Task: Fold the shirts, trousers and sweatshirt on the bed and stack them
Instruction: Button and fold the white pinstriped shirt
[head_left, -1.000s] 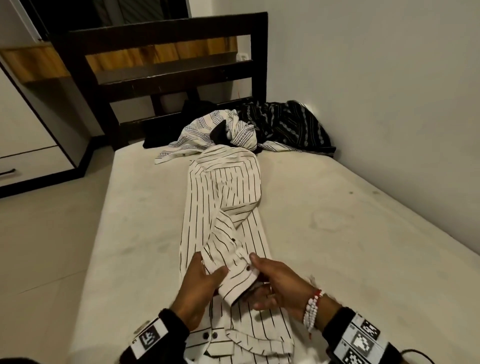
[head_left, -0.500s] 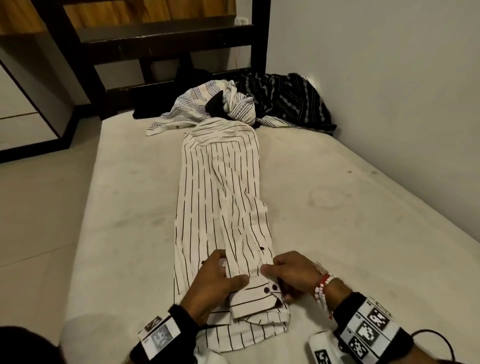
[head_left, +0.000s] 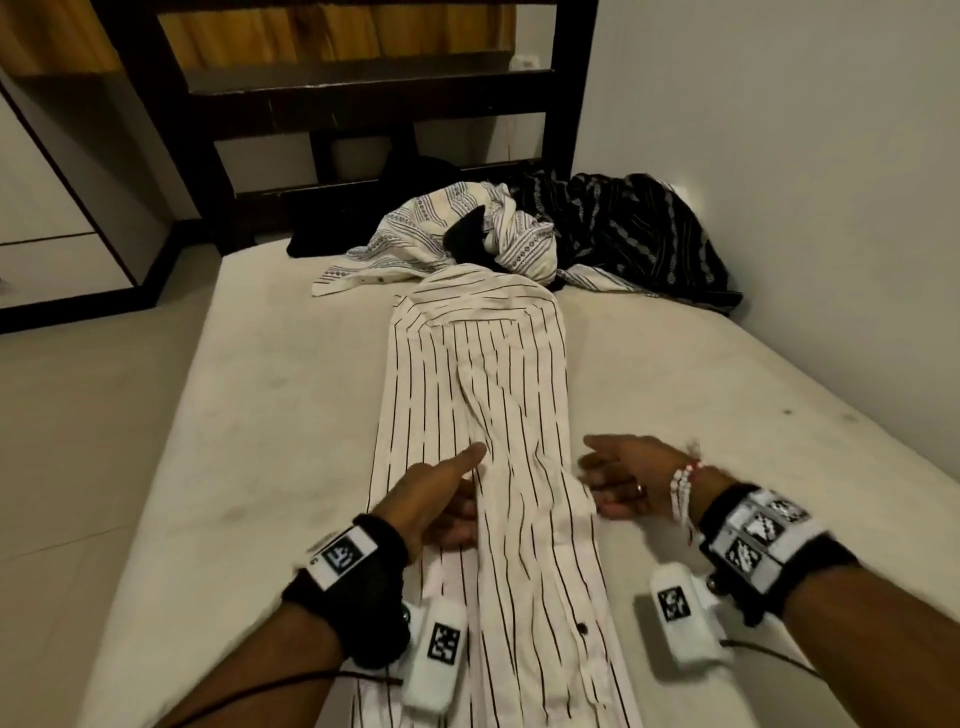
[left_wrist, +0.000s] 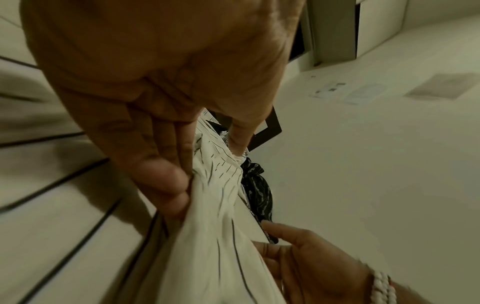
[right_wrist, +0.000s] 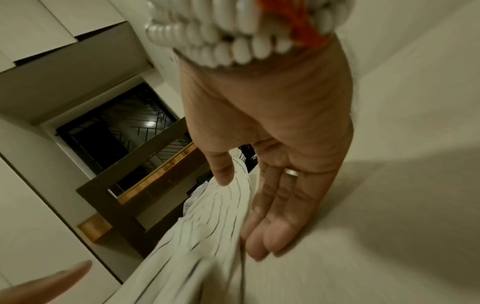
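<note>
A white pinstriped shirt lies on the mattress as a long narrow strip, with its sides and sleeve folded in. My left hand rests flat on the strip's left part. Its thumb points forward, and its straight fingers press against the raised middle fold of the shirt. My right hand lies open at the strip's right edge, its fingertips touching the edge of the shirt on the mattress. Neither hand grips the cloth.
Unfolded clothes are heaped at the head of the bed: a white patterned shirt, a black patterned garment and something black behind. A dark headboard stands beyond them. A wall borders the right side and floor the left.
The sleeve cuff that both hands held above the shirt now lies flat on it. Both hands have let go, moved apart to the strip's sides and straightened their fingers.
</note>
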